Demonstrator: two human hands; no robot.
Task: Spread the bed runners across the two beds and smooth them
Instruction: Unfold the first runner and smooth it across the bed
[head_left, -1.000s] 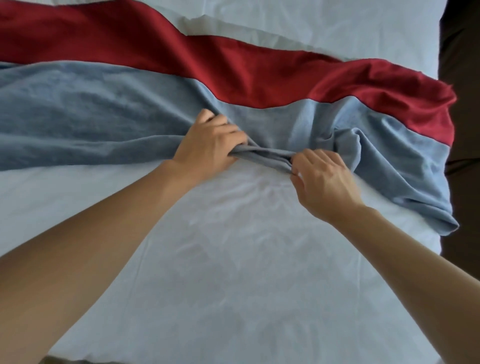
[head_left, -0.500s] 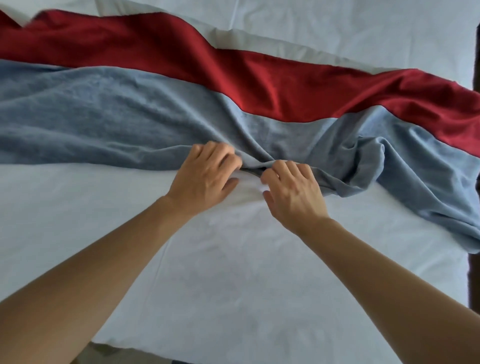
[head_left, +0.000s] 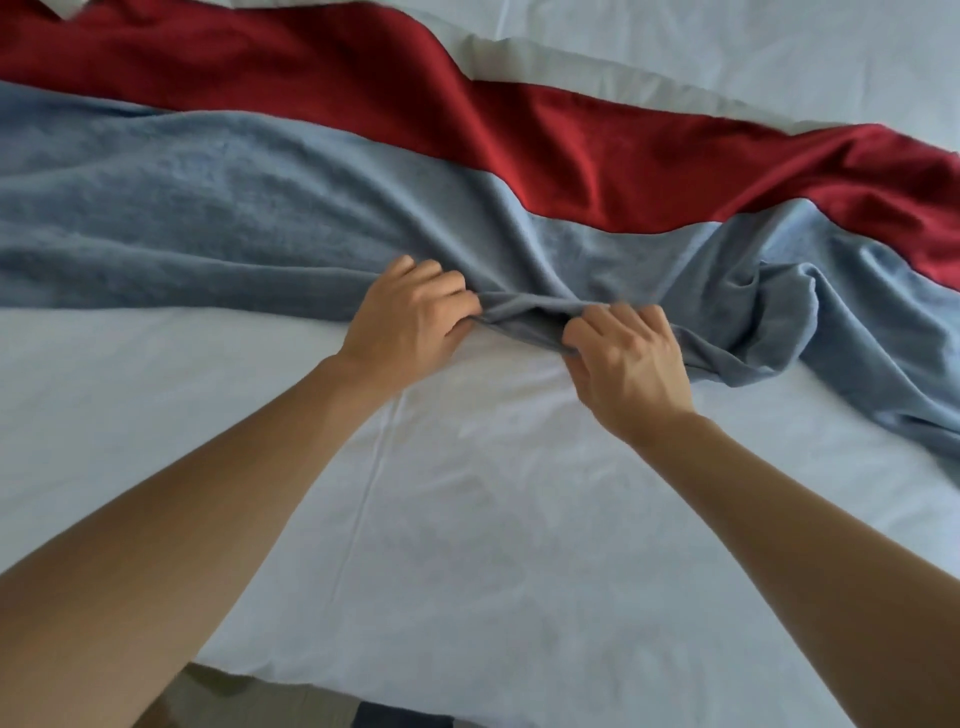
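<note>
On white bed (head_left: 467, 519): my left hand (head_left: 410, 327) and right hand (head_left: 628, 364) both pinch blue runner (head_left: 208, 218) near edge, bunched between them; red runner (head_left: 571, 150) at 12 o'clock.

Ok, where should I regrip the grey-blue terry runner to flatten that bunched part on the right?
Probably take the grey-blue terry runner by its near hem, just right of the right hand, coming from the white sheet side. The folds pile up there, while the stretch beyond the left hand already lies flat.
</note>
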